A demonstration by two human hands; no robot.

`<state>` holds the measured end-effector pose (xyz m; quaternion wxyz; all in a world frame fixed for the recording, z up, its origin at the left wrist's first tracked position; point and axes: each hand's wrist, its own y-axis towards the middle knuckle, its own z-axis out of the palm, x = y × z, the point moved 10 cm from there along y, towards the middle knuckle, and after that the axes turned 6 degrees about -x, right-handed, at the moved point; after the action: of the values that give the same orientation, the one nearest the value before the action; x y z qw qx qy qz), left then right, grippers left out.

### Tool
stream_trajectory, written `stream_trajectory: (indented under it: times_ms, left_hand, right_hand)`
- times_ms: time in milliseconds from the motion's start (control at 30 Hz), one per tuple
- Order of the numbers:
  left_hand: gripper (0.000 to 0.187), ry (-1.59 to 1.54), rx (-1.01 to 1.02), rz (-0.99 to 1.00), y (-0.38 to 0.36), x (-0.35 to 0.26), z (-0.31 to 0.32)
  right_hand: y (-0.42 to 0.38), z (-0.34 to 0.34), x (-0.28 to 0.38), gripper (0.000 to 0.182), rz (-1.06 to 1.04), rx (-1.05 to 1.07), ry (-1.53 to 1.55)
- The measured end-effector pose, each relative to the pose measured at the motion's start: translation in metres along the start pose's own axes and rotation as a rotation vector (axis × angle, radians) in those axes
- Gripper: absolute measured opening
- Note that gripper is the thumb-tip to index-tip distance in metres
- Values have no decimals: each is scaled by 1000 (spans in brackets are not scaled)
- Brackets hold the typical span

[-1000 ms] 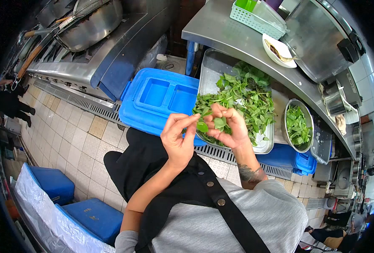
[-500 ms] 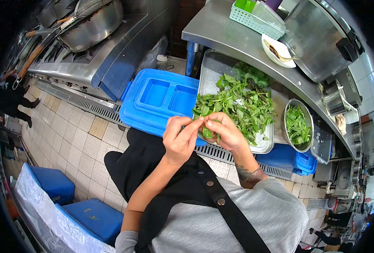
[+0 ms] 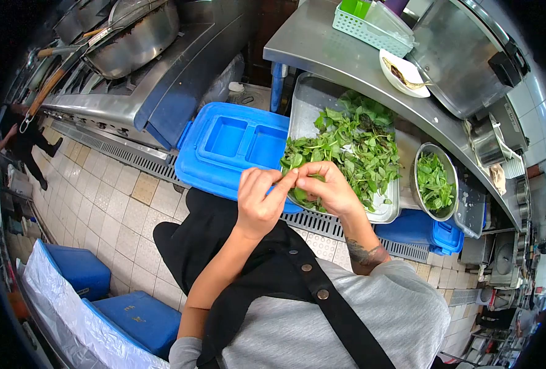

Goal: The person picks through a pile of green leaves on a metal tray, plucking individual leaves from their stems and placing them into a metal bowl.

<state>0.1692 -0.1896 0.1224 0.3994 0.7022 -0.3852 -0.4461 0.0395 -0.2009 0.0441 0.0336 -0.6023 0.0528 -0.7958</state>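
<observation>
My left hand (image 3: 258, 203) and my right hand (image 3: 329, 189) meet fingertip to fingertip in front of my apron, both pinched closed on a leafy green sprig (image 3: 300, 194). Its leaves show below the right fingers, while the stem between the fingertips is mostly hidden. Just beyond my hands, a metal tray (image 3: 305, 111) holds a heap of leafy greens (image 3: 359, 150) with stems. On the right stands a metal bowl (image 3: 419, 195) with picked leaves (image 3: 434, 183) in it.
A blue lidded bin (image 3: 199, 163) stands left of the tray. Above it runs a steel counter (image 3: 322, 37) with a mint basket (image 3: 371, 32) and a white bowl (image 3: 402, 86). A stove with a large pan (image 3: 140, 52) is at upper left. A person (image 3: 23, 138) stands far left.
My hands stay pinched together in nearly the same place, with the fingers shifting slightly. At the far left, more of the other person has come into view.
</observation>
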Motion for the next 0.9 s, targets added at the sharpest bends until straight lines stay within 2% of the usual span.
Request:
stream_trajectory:
  times_ms: [67,167,300,367,400,433,500,600,633,700,733,767,833,900]
  left_hand:
    - [32,3,15,30,-2,-3,2]
    - [31,-38,29,-52,0,-1,4]
    - [25,-199,24,-313,-8,17,12]
    - [24,-316,45,-429,-11,21,21]
    - [20,-345,97,-454,-13,21,30]
    - [20,-346,136,-424,-15,17,39]
    - [20,-346,203,-360,-21,9,58]
    - [16,-376,331,-217,-23,-14,77]
    - [16,-381,370,-167,-25,-21,81]
    - [14,-436,459,-180,-39,-23,94]
    - [15,-436,490,-164,-42,-24,98]
    - [15,-435,519,-150,-45,-26,101]
    - [16,-375,568,-121,-50,-23,111]
    - [19,-314,585,-78,-55,-18,121]
  right_hand:
    - [1,-2,2,7,-68,-17,-162]
    - [0,0,11,8,-141,-30,-230]
    - [4,-7,-10,8,-21,-13,-14]
    - [2,-13,-14,6,27,-15,225]
    - [0,-22,-8,6,33,-44,229]
    - [-4,-35,0,7,30,-110,214]
    - [-18,-82,36,10,-127,-218,25]
    - [-86,-177,132,13,-491,-800,-444]
    - [-123,-177,176,14,-629,-1010,-654]
    - [-175,-223,214,16,-850,-1156,-672]
    - [-194,-236,229,16,-892,-1216,-722]
    - [-212,-254,238,17,-858,-1344,-908]
    - [-219,-290,237,18,-694,-1403,-1146]
    - [-201,-361,197,24,-193,-1222,-1558]
